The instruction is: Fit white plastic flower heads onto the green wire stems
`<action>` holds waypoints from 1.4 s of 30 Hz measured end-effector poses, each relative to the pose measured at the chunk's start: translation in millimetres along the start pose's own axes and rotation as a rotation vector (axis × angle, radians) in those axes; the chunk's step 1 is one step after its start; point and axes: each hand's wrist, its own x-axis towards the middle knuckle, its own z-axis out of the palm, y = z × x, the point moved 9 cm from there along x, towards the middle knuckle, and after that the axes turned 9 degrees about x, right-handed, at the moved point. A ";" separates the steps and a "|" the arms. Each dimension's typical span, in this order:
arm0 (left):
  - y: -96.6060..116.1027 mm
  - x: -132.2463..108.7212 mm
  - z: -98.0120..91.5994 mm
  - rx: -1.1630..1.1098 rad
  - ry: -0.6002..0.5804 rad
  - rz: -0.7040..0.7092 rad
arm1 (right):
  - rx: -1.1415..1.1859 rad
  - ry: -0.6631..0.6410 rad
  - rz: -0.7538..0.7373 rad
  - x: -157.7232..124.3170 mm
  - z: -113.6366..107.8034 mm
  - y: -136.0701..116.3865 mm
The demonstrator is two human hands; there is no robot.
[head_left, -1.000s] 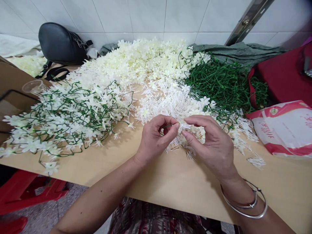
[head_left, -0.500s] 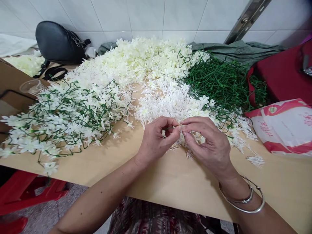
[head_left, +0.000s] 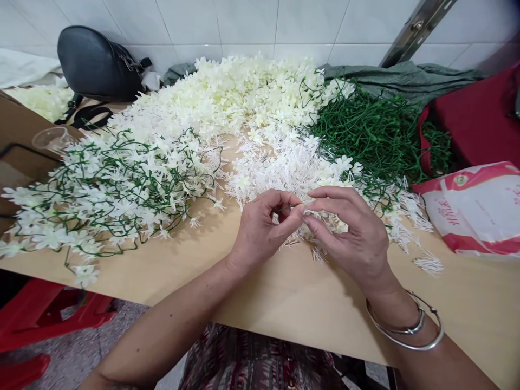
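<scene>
Above table (head_left: 284, 303), left hand (head_left: 260, 233), right hand (head_left: 357, 238) pinching fingertip-to-fingertip

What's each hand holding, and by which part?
Left hand pinches a thin green stem near its end. Right hand pinches at the same spot; what it holds cannot be told.

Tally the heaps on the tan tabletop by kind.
Cream petals: 1
White stamens: 1
Green stems: 1
Finished sprays: 1
Total: 4
</scene>
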 end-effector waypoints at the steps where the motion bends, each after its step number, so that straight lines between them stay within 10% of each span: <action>1: 1.1 -0.1 -0.2 0.014 0.004 0.014 | -0.035 0.007 -0.023 -0.8 -0.7 -1.7; 9: 1.5 0.0 5.0 0.048 -0.051 -0.011 | -0.088 -0.064 -0.050 -0.5 3.2 -8.0; 22: 6.9 3.8 13.8 -0.050 -0.123 -0.028 | 0.824 -0.123 0.698 -17.9 34.7 39.9; 42: -1.4 2.5 18.5 -0.135 -0.183 -0.035 | 0.748 0.006 0.670 -17.2 19.2 50.5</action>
